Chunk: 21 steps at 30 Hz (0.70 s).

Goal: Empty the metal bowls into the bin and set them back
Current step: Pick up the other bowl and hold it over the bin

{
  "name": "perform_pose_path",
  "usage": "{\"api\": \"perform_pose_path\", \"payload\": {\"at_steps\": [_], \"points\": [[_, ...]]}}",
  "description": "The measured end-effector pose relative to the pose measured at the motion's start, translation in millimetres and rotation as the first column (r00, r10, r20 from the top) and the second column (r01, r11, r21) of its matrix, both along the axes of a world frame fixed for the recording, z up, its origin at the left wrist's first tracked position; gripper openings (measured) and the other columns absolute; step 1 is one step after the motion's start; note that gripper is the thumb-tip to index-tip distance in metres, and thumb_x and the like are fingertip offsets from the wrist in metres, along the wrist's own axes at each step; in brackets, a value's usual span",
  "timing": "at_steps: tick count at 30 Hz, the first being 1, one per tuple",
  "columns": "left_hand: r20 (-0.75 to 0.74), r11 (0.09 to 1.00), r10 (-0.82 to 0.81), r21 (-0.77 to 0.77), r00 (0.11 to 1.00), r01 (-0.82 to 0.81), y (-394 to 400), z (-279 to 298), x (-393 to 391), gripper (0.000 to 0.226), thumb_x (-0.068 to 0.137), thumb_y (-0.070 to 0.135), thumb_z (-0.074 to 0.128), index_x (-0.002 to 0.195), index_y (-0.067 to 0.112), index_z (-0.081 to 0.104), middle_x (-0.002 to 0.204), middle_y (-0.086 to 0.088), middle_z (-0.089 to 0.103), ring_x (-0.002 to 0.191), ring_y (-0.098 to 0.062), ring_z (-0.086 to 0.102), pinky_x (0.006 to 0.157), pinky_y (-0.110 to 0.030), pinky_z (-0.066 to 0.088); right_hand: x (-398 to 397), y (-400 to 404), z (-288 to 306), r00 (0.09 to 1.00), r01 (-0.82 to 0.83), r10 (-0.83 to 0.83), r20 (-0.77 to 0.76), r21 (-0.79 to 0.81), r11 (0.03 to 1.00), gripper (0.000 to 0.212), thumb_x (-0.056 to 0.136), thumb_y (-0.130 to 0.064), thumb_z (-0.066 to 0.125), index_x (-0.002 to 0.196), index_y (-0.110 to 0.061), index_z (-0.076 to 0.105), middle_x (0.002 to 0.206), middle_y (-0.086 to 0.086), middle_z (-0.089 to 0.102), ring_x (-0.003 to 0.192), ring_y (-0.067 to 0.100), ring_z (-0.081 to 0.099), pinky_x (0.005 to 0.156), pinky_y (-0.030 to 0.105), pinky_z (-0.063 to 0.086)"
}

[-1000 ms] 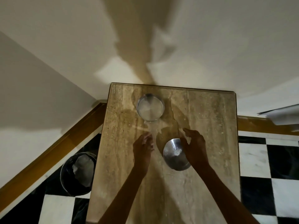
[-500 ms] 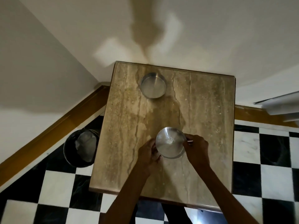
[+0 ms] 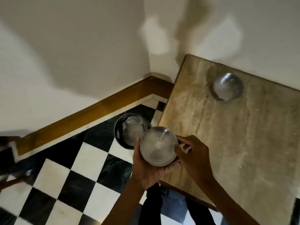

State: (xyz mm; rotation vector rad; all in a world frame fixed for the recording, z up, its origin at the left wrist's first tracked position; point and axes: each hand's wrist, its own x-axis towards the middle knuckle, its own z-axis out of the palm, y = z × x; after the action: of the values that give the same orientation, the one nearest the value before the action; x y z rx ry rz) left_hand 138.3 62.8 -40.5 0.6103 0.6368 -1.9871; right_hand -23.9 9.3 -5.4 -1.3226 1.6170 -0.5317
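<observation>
A round metal bowl [image 3: 158,146] with a small pale lump in it is held in the air off the table's left edge. My left hand [image 3: 146,169] cups it from below and the left. My right hand [image 3: 193,153] grips its right rim. Just beyond the bowl, on the floor, stands the black bin [image 3: 128,130] lined with pale crumpled material, partly hidden by the bowl. A second metal bowl [image 3: 227,86] rests on the stone table [image 3: 243,143] near its far edge.
The floor is black-and-white checkered tile [image 3: 73,176]. A wooden skirting board [image 3: 90,112] runs along the white walls, which meet in a corner behind the bin. My dark trouser legs [image 3: 152,207] show below the table's near corner.
Both hands closed on the near bowl, lifted it from the table and carried it left, past the table edge toward the bin. The view swung left. The far bowl stayed put.
</observation>
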Motion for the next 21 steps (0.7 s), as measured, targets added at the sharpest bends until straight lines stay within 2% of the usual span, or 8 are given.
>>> {"api": "perform_pose_path", "payload": {"at_steps": [3, 6, 11, 13, 15, 17, 19, 21], "points": [[0.063, 1.000, 0.010, -0.008, 0.998, -0.010, -5.8, -17.5, 48.2, 0.104, 0.076, 0.073, 0.071, 0.154, 0.010, 0.041, 0.158, -0.027, 0.042, 0.142, -0.050, 0.043, 0.117, -0.067, 0.032, 46.2, -11.8, -17.3, 0.998, -0.046, 0.044, 0.051, 0.041, 0.998, 0.028, 0.083, -0.015, 0.078, 0.110, -0.023, 0.075, 0.092, -0.006, 0.072, 0.081, 0.007, 0.067, 0.060, 0.013, 0.054], [0.130, 0.999, 0.017, -0.030, 0.991, -0.014, -17.7, -45.6, 97.2, 0.092, 0.074, 0.067, 0.076, 0.144, 0.011, 0.057, 0.150, -0.027, 0.052, 0.136, -0.050, 0.051, 0.115, -0.067, 0.036, 91.4, -23.1, -42.3, 0.988, -0.135, 0.130, 0.084, 0.050, 0.990, 0.030, 0.088, -0.013, 0.073, 0.117, -0.022, 0.071, 0.104, -0.002, 0.073, 0.092, -0.007, 0.066, 0.063, 0.007, 0.052], [0.365, 0.979, -0.138, 0.193, 0.921, 0.070, -48.2, -97.1, 149.0, 0.076, 0.071, 0.056, 0.085, 0.135, 0.022, 0.061, 0.142, -0.022, 0.057, 0.126, -0.048, 0.060, 0.102, -0.064, 0.051, 128.0, -39.6, -72.5, 0.942, -0.332, 0.327, 0.071, 0.060, 0.942, 0.037, 0.097, -0.009, 0.059, 0.132, -0.023, 0.062, 0.122, -0.006, 0.069, 0.110, 0.000, 0.065, 0.079, 0.005, 0.053], [0.413, 0.957, -0.192, 0.278, 0.891, 0.077, -59.8, -125.4, 163.9, 0.055, 0.073, 0.048, 0.087, 0.117, 0.018, 0.073, 0.125, -0.020, 0.069, 0.115, -0.042, 0.067, 0.090, -0.061, 0.059, 140.8, -48.6, -85.8, 0.921, -0.390, 0.385, 0.065, 0.082, 0.917, 0.038, 0.098, -0.007, 0.056, 0.134, -0.019, 0.060, 0.130, -0.002, 0.068, 0.117, 0.006, 0.064, 0.090, 0.015, 0.056], [0.535, 0.934, -0.295, 0.337, 0.792, 0.120, -64.9, -151.5, 170.7, 0.052, 0.073, 0.051, 0.085, 0.113, 0.021, 0.070, 0.109, -0.009, 0.068, 0.099, -0.031, 0.065, 0.072, -0.049, 0.064, 145.7, -54.1, -94.1, 0.908, -0.418, 0.414, 0.060, 0.099, 0.903, 0.037, 0.100, -0.008, 0.054, 0.135, -0.017, 0.060, 0.134, 0.002, 0.067, 0.121, 0.010, 0.063, 0.100, 0.032, 0.057], [0.688, 0.894, -0.444, 0.387, 0.575, 0.227, -64.6, -168.3, 170.0, 0.075, 0.071, 0.060, 0.083, 0.128, 0.017, 0.064, 0.098, -0.004, 0.069, 0.087, -0.024, 0.063, 0.068, -0.035, 0.058, 147.5, -57.2, -100.5, 0.891, -0.454, 0.451, 0.048, 0.093, 0.886, 0.035, 0.102, -0.014, 0.052, 0.136, -0.016, 0.059, 0.135, 0.004, 0.065, 0.123, 0.012, 0.062, 0.102, 0.038, 0.056], [0.849, 0.832, -0.512, 0.451, 0.133, 0.322, -57.6, -180.0, 166.7, 0.096, 0.066, 0.067, 0.083, 0.143, 0.015, 0.055, 0.123, -0.006, 0.069, 0.106, -0.026, 0.065, 0.080, -0.025, 0.050, 149.7, -59.3, -105.7, 0.861, -0.507, 0.508, 0.004, 0.068, 0.859, 0.038, 0.103, -0.022, 0.049, 0.140, -0.015, 0.055, 0.140, 0.006, 0.062, 0.127, 0.016, 0.060, 0.103, 0.037, 0.055], [0.883, 0.756, -0.360, 0.466, -0.303, 0.460, -42.8, -187.2, 165.2, 0.116, 0.059, 0.076, 0.080, 0.153, 0.021, 0.039, 0.150, -0.005, 0.049, 0.134, -0.025, 0.048, 0.100, -0.022, 0.038, 154.3, -57.9, -111.1, 0.796, -0.598, 0.598, -0.097, 0.032, 0.801, 0.043, 0.105, -0.029, 0.046, 0.146, -0.016, 0.047, 0.150, 0.006, 0.052, 0.139, 0.017, 0.049, 0.109, 0.034, 0.049]]}}
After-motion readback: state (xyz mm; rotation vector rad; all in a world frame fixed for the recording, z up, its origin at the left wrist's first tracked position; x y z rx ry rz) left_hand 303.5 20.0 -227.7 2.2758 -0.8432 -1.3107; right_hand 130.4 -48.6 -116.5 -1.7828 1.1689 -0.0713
